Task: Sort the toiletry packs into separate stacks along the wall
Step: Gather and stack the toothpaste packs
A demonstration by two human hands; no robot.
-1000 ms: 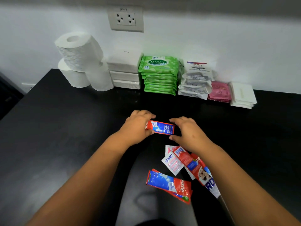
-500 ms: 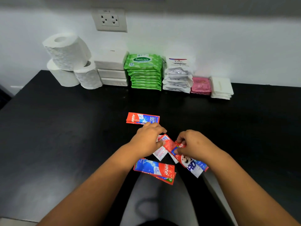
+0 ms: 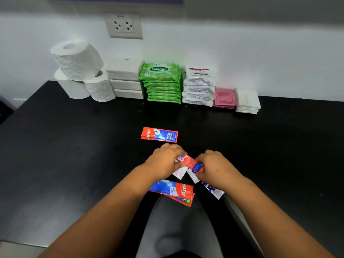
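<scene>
Both forearms enter from the lower edge of the view and converge toward the centre, bare to the elbow, wrists roughly level. The left hand [image 3: 163, 161] lies palm down with knuckles uppermost, its fingers curled inward and toward the right; the fingertips are hidden beneath the hand. The right hand [image 3: 216, 168] mirrors it, palm down, fingers bent and directed leftward, thumb tucked under. The two hands sit just beside one another, and each closes its grip on an opposite end of one red sachet [image 3: 191, 162] that spans the narrow gap between them. Neither wrist is sharply bent.
</scene>
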